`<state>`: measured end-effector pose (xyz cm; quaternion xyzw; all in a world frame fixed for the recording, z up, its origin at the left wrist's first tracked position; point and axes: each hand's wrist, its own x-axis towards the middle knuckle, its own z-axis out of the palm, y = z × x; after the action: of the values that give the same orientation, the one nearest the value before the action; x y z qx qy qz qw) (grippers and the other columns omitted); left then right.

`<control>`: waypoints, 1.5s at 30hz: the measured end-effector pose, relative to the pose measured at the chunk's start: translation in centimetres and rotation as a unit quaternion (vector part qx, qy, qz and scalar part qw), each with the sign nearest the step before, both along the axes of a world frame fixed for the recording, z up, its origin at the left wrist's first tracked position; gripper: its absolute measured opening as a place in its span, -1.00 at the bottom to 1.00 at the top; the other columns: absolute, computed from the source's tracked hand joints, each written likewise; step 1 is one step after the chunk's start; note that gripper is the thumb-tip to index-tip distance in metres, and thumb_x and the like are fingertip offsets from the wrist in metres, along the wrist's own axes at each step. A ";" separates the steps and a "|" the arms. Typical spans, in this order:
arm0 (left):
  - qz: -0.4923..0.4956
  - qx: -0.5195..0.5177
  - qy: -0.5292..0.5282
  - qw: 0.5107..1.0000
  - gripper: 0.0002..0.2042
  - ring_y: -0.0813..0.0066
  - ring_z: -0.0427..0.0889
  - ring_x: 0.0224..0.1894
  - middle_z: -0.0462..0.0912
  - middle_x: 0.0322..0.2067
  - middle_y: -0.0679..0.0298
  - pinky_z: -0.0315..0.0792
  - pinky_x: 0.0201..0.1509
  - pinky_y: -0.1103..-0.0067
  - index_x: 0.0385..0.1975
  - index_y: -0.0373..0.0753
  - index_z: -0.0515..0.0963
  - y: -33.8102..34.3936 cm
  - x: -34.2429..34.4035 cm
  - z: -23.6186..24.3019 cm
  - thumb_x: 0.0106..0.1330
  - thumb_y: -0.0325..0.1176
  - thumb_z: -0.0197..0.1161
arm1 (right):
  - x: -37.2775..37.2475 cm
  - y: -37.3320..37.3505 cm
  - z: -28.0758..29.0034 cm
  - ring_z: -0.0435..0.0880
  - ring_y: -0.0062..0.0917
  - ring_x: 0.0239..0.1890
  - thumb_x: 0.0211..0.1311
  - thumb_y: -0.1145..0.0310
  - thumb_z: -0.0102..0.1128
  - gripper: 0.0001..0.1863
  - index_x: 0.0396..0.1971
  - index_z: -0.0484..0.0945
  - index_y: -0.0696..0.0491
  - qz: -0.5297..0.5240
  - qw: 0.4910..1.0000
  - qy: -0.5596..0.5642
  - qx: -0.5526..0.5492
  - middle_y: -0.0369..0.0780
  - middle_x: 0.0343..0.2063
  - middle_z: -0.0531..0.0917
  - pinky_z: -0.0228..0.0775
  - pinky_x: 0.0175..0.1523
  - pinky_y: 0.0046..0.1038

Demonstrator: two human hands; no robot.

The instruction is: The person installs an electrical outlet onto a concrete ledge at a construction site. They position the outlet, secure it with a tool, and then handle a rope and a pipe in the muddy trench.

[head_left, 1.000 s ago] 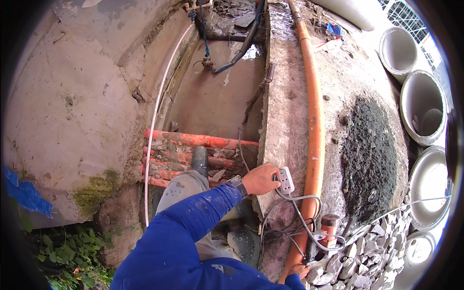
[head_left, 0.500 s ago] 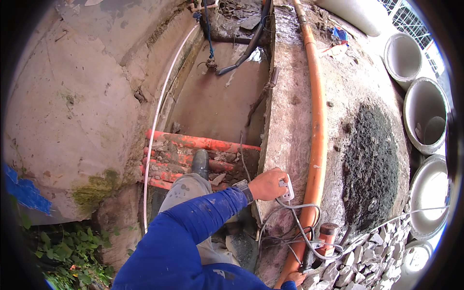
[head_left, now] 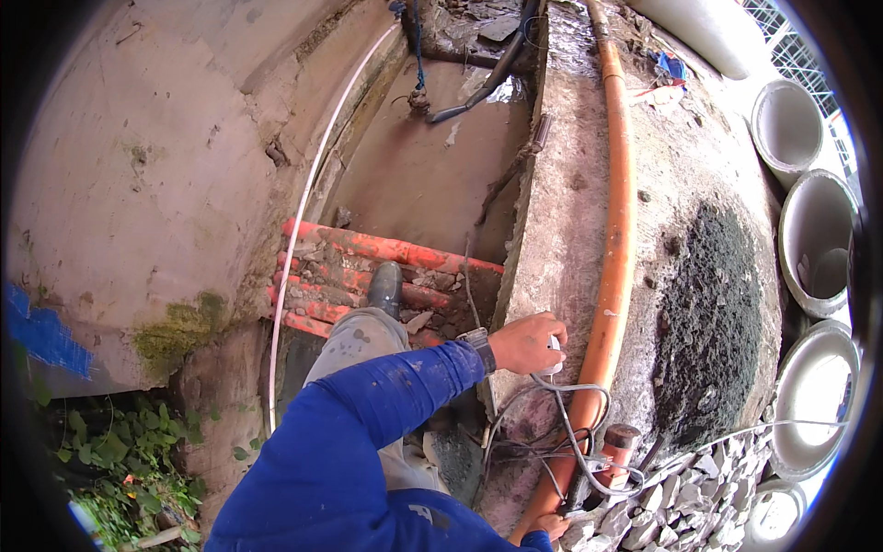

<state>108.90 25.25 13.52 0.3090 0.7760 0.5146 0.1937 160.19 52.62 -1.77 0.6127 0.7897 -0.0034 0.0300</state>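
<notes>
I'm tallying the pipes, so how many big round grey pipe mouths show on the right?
4, in a row down the right side: the top mouth, the second mouth below it, the third mouth, bright inside, and the lowest mouth. Others may be hidden.

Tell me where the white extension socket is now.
In the head view, right of centre: the white extension socket is in the left hand, mostly covered by it, just left of the long orange pipe.
</notes>
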 end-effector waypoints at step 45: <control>-0.036 -0.004 -0.043 0.998 -0.68 0.09 0.62 -0.12 0.59 -0.24 0.04 0.47 0.00 0.33 -0.22 -0.30 0.57 0.1 1.2 -1.0 0.21 -0.17 0.30 | -3.0 -2.2 3.1 0.53 -0.15 0.20 0.39 0.36 -0.11 -0.57 0.14 0.49 0.26 -0.043 0.999 0.012 -0.011 0.04 0.09 0.60 0.29 0.33 -0.22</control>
<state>110.12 25.34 12.55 0.3131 0.7574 0.5173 0.2466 157.21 50.41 1.34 0.6456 0.7629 -0.0208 0.0270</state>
